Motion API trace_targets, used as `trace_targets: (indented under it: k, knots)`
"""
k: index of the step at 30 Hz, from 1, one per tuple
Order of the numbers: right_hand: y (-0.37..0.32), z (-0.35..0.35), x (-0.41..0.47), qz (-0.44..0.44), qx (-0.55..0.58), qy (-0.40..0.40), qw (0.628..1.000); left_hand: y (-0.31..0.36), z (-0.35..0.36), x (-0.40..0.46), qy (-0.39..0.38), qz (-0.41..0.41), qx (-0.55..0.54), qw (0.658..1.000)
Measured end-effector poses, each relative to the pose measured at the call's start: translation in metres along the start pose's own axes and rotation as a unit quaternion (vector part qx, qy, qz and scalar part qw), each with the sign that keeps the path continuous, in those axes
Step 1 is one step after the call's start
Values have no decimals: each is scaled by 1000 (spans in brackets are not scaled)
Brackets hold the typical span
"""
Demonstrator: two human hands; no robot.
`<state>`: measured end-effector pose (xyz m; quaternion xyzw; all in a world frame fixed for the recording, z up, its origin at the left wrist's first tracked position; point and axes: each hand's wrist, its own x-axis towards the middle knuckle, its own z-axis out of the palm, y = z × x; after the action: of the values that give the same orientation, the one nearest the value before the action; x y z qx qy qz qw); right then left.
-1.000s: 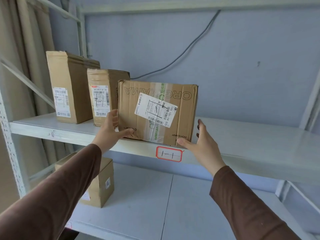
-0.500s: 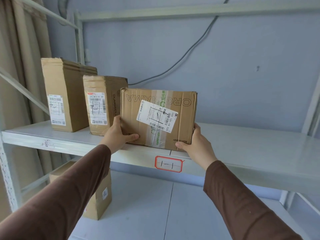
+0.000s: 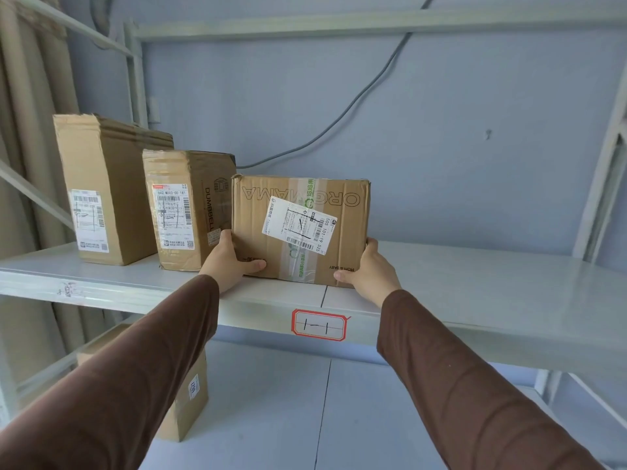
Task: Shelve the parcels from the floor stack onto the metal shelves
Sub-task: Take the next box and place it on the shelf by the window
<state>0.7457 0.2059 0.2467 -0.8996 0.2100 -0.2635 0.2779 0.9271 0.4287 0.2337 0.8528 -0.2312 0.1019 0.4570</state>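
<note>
Parcel [image 3: 300,228] sits on upper metal shelf [image 3: 475,283], long axis running L-R along the shelf edge, its L end touching or just beside the dumbbell box [image 3: 190,212]. Left hand [image 3: 225,262] grips lower L corner, right hand [image 3: 369,271] grips lower R corner; both grips closed on it, equally near. Judged: a straight push back w/ both hands seats it.

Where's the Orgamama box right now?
Head view, centre: Orgamama box on the upper shelf, right of the dumbbell box, held by both hands.
</note>
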Motion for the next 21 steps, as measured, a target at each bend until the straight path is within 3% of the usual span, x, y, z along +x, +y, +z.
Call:
trace_targets:
  k: [8, 12, 17, 21]
  knots:
    - [6, -14, -24, 7, 39, 10, 999, 13, 0, -31, 56, 68, -12, 996]
    - [14, -14, -53, -45, -6, 77, 996, 22, 11, -65, 100, 174, 7, 980]
    - [35, -12, -98, -112, -50, 184, 975, 35, 40, -109, 83, 247, 12, 965]
    - [68, -15, -136, -148, -86, 220, 960, 50, 74, -153, 65, 305, 34, 949]
